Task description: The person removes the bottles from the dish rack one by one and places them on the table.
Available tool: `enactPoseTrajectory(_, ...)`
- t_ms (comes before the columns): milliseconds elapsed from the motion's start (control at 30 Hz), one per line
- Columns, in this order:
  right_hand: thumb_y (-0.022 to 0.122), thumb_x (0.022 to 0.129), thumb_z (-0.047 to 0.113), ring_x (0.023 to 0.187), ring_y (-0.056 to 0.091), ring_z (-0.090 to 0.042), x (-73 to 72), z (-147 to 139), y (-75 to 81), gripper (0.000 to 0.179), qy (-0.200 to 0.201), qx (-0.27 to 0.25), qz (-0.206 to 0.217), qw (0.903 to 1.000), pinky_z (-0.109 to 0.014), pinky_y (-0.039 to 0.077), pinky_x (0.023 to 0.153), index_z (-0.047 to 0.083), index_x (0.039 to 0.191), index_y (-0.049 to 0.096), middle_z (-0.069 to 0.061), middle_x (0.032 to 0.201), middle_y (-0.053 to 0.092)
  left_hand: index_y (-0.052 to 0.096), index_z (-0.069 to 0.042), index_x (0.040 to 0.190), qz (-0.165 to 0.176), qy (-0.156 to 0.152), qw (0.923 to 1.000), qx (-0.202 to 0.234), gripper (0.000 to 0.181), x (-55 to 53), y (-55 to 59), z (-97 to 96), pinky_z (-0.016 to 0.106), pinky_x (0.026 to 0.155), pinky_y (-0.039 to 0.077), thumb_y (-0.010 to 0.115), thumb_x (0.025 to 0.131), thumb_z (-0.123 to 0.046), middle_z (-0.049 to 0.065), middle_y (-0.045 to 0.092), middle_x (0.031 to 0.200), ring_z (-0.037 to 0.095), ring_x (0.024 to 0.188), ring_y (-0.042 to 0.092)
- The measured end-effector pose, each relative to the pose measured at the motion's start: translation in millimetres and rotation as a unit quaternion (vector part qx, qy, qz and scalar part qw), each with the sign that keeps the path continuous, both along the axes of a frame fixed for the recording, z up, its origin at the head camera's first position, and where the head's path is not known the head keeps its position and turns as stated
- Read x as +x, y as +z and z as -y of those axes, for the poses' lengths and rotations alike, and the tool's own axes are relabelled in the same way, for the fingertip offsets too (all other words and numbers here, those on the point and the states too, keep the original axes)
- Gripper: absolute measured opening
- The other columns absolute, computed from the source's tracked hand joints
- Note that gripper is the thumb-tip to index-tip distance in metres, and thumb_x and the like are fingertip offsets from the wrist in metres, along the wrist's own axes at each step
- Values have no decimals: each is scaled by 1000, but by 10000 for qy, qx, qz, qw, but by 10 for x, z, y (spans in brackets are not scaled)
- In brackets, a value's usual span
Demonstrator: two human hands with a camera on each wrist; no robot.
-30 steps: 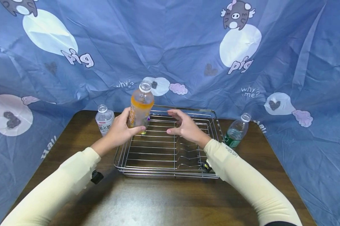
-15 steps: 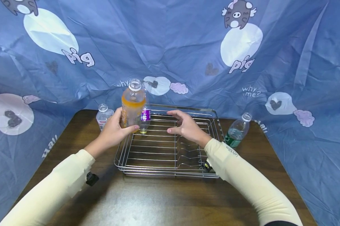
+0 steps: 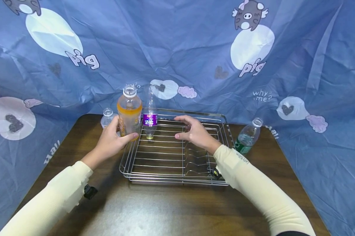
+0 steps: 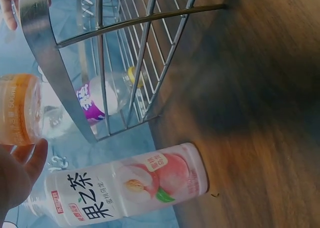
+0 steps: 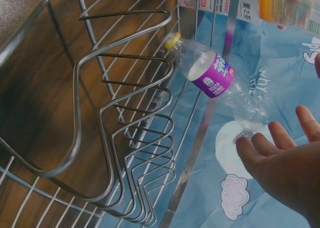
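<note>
My left hand [image 3: 110, 139] grips a clear bottle with an orange band [image 3: 129, 119], upright and uncapped, at the left side of the wire dish rack [image 3: 156, 179]. In the left wrist view, that bottle [image 4: 17, 110] is off the table, with the fingers around its side. A clear bottle with a purple label [image 3: 149, 120] stands upside down in the rack's back left corner, its yellow cap down among the wires. Over the middle of the rack, my right hand [image 3: 196, 133] holds nothing, its thumb and fingers spread apart.
A peach tea bottle [image 4: 125, 185] stands on the table left of the rack, partly hidden in the head view. Right of the rack stands a green-labelled bottle [image 3: 246, 139]. Wavy wire dividers [image 5: 105, 133] line the rack's right part. A blue printed cloth [image 3: 180, 49] hangs behind.
My left hand has moved left with the orange-banded bottle, away from the purple-labelled bottle, which now shows fully in the rack. The right hand has stayed in place.
</note>
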State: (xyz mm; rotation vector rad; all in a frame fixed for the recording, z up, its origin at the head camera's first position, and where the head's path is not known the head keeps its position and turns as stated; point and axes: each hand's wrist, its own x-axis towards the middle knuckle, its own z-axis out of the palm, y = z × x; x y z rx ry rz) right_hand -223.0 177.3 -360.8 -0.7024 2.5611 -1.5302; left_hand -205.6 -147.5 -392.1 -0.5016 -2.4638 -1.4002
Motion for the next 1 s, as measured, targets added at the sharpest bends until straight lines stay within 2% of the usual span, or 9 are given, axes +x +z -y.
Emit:
enactPoseTrajectory(133, 81, 82, 9, 132, 49, -31, -11, 0, -6, 61, 46, -78, 4, 10000, -49, 39, 112, 1, 138, 57, -15, 142, 56, 48, -2, 134, 26, 26, 10000, 57, 66, -14, -15, 8, 54, 97, 49, 85, 83, -20, 19, 62, 127, 35, 116, 59)
enactPoseTrajectory(367, 81, 82, 8, 131, 50, -28, -1, -5, 2, 59, -26, -25, -26, 10000, -46, 41, 110, 4, 137, 59, -11, 141, 57, 47, -2, 137, 5, 105, 9999, 115, 68, 7, -35, 32, 54, 96, 50, 85, 83, -18, 21, 62, 127, 36, 115, 59)
enactPoseTrajectory(467, 81, 82, 8, 131, 50, -27, 0, -6, -3, 59, -20, -52, -35, 10000, -46, 41, 110, 4, 136, 59, -10, 141, 57, 47, 0, 135, 27, 180, 9998, 99, 66, 59, -62, 71, 58, 96, 50, 84, 84, -19, 23, 62, 127, 40, 115, 60)
enactPoseTrajectory(633, 81, 82, 7, 131, 50, -26, 2, 1, -6, 58, -5, -87, -22, 10000, -46, 41, 110, 4, 136, 59, -9, 141, 58, 47, 1, 133, 16, 321, 9995, 74, 64, 159, -184, 183, 58, 92, 52, 84, 84, -17, 24, 61, 128, 41, 113, 61)
enactPoseTrajectory(700, 80, 82, 6, 131, 51, -26, 2, -2, -6, 58, -10, -92, -30, 10000, -46, 41, 110, 4, 136, 59, -9, 141, 58, 47, 0, 134, -11, 390, 9992, 57, 64, 190, -223, 218, 54, 90, 53, 84, 84, -17, 23, 62, 128, 39, 112, 62)
enactPoseTrajectory(833, 80, 82, 6, 130, 51, -26, -2, -14, -17, 57, -10, -129, -69, 9999, -46, 41, 110, 4, 135, 60, -11, 140, 58, 48, 0, 133, -54, 495, 9987, 64, 64, 238, -228, 248, 49, 89, 52, 84, 83, -16, 21, 63, 127, 37, 112, 62)
enactPoseTrajectory(1000, 81, 82, 7, 131, 50, -26, -16, -24, -32, 57, 16, -113, -143, 9998, -46, 42, 109, 3, 135, 60, -11, 141, 57, 50, 1, 129, -177, 659, 9977, 45, 61, 247, -234, 272, 30, 86, 49, 85, 82, -15, 19, 66, 123, 32, 109, 63)
